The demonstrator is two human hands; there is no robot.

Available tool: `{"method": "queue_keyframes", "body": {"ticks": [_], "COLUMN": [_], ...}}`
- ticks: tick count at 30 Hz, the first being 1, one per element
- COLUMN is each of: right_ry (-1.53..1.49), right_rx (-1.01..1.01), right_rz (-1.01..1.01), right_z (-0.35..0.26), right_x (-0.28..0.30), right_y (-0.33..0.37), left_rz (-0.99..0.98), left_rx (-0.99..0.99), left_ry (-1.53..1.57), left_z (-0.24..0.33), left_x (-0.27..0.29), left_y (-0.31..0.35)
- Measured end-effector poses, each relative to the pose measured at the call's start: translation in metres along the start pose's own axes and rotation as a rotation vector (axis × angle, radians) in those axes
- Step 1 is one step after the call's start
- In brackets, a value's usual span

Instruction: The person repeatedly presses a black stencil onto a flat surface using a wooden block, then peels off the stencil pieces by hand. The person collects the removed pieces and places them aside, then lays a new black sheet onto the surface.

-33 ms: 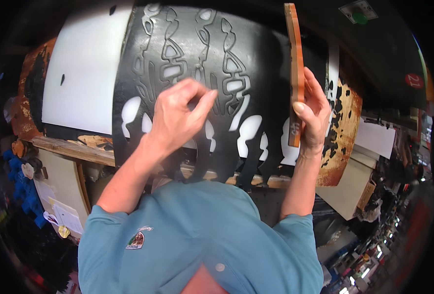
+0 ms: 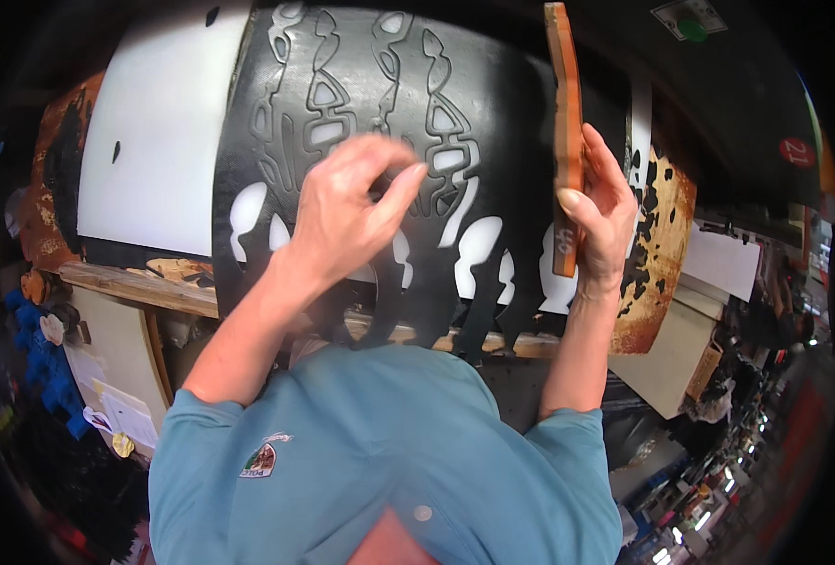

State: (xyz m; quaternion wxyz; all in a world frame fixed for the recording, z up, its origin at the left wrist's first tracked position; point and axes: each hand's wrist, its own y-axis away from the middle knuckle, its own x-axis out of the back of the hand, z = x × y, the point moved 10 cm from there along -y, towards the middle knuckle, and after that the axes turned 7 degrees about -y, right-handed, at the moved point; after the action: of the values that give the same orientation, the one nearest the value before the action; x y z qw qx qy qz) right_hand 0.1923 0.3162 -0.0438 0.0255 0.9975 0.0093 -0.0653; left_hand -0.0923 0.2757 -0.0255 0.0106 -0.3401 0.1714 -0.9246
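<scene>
A large black sheet [image 2: 521, 141], perhaps rubber or leather, lies spread over the work surface, with cut-out openings and cut outlines of shapes across it. Over its middle hovers my left hand [image 2: 356, 212], thumb and fingers curled together and somewhat blurred. Whatever its fingertips may hold is too small to make out. My right hand [image 2: 606, 207] grips a long, flat orange-brown board [image 2: 566, 122] by its lower part, thumb on the near side and fingers behind. The board stands on edge above the sheet's right part, so its broad face is mostly hidden.
Left of the sheet lies a white board [image 2: 149, 151] with small black scraps. A wooden ledge [image 2: 139, 290] runs along the near edge. At right, a rusty brown panel [image 2: 657, 273] carries black scraps. A green button [image 2: 691, 30] sits on a dark machine part above.
My left hand has shifted slightly up and to the right, still curled. The orange-brown board has turned a little in my right hand, showing slightly more of its side.
</scene>
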Motion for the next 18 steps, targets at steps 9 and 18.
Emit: {"method": "queue_keyframes", "body": {"ticks": [9, 18], "right_ry": [1.039, 0.224], "right_rx": [0.289, 0.106], "right_rz": [0.007, 0.048], "right_z": [0.021, 0.031], "right_x": [-0.039, 0.03], "right_y": [-0.005, 0.014], "left_rz": [0.001, 0.049], "left_rx": [-0.192, -0.258], "left_ry": [-0.311, -0.269], "left_z": [-0.029, -0.031], "left_x": [-0.044, -0.045], "left_y": [-0.013, -0.012]}}
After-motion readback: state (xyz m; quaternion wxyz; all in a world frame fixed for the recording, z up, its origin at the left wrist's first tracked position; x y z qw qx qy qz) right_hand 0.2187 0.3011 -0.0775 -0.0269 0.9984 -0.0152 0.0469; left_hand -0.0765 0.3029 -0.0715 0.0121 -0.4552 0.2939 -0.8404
